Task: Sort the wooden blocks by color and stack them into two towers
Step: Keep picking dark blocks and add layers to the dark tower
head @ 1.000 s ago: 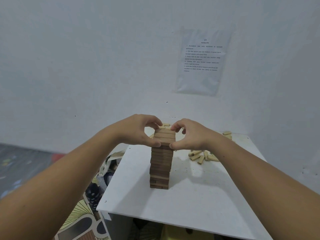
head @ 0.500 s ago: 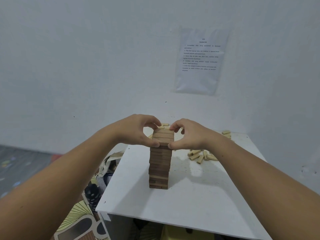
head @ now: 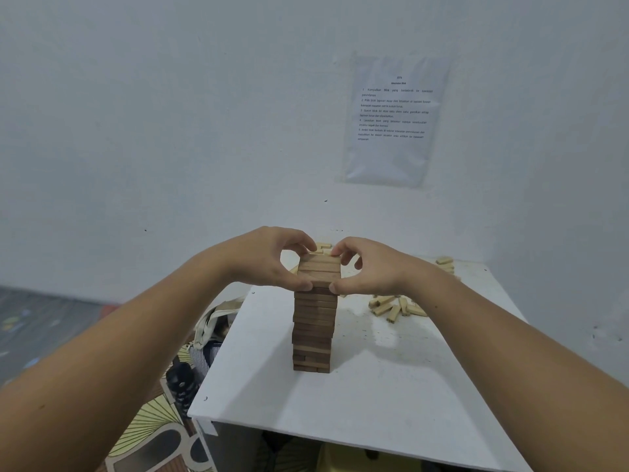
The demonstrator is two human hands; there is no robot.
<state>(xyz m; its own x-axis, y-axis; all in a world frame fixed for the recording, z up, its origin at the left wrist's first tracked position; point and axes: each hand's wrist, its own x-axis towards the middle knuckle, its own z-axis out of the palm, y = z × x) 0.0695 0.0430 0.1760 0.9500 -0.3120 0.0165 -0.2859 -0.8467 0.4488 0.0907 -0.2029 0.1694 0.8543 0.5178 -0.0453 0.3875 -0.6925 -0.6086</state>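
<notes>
A tower of dark wooden blocks (head: 313,321) stands mid-worktop (head: 391,386). The left hand (head: 269,258) and right hand (head: 371,267) pinch its top layers from either side, thumbs below, fingers curled over. Pale wooden blocks (head: 396,306) lie scattered behind the right hand.

Both forearms run off the lower corners of the view, so the elbows go unseen. The left hand (head: 269,260) and right hand (head: 371,267) pinch the top layers of the dark tower (head: 315,315) and cover their sides. Pale blocks (head: 325,245) behind the hands are mostly hidden. Print on the wall sheet (head: 391,120) is too small to read. A bag (head: 211,321) sits half hidden by the left arm and the table (head: 408,386). The table's near right corner and a yellow object (head: 367,459) beneath it are cut off by the bottom edge.
</notes>
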